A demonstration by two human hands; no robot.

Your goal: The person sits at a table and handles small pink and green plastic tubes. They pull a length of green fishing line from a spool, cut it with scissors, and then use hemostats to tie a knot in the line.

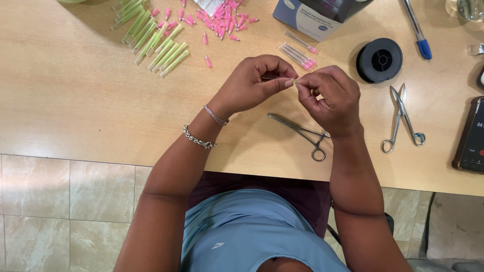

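left hand [252,83] and right hand [330,98] together, both pinching a tiny yellow-green plastic needle tip [295,81] | likely light, stiff, slippery | best gripped at hub | over tan wooden worktop [75,100]

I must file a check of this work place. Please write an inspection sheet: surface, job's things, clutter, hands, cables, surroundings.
Surface: light wooden table, items spread along its far side.
Job's things: a small thin piece pinched between both hands; too small to tell more.
Clutter: green tubes, pink tips, capped needles, blue-and-white box, black spool, blue pen, forceps, scissors, phone.
Hands: left hand and right hand meet fingertip to fingertip above the table; bracelets on the left wrist.
Cables: nothing seen.
Surroundings: beige tiled floor below the table edge.
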